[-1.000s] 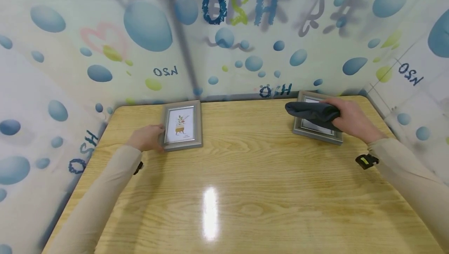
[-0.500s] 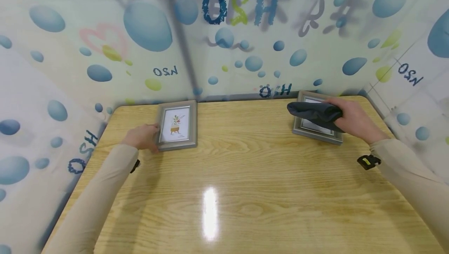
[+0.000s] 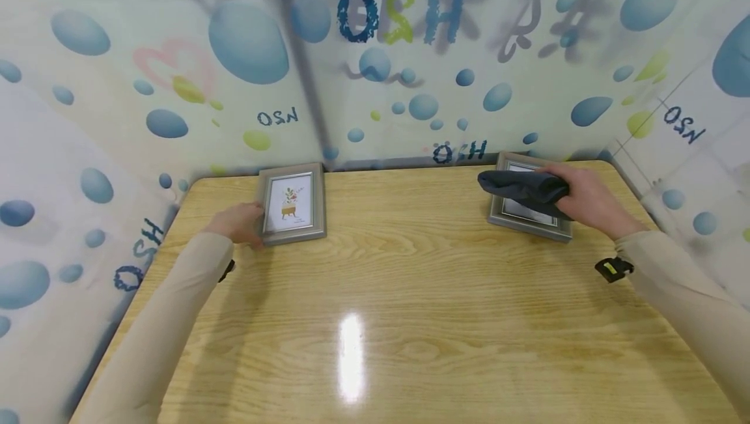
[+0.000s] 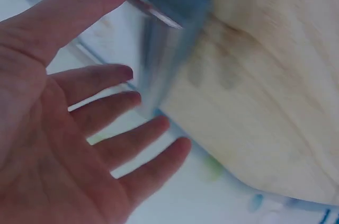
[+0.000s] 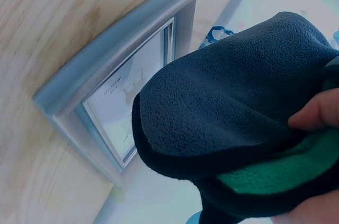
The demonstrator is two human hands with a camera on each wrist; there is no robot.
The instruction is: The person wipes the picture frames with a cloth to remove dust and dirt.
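Note:
At the back left of the table lies a grey picture frame (image 3: pixel 291 204) with a potted-plant print. My left hand (image 3: pixel 236 223) is at its left edge. In the left wrist view the fingers (image 4: pixel 127 144) are straight and spread, and the thumb reaches over the frame's blurred border (image 4: pixel 175 1); contact is hard to tell. My right hand (image 3: pixel 592 199) grips a folded dark grey cloth (image 3: pixel 521 189), green on one inner side (image 5: pixel 286 171). The cloth hangs over a second grey picture frame (image 3: pixel 530 228) at the back right and hides part of its print.
A wooden table (image 3: pixel 404 281) with a bright light reflection (image 3: pixel 351 359) lies below. Behind it and at both sides stand patterned walls (image 3: pixel 422 59) with blue drops and lettering. Both frames lie near the back wall.
The left frame has shifted left along with my left hand, then slightly towards the back wall. My right hand and the cloth have barely moved.

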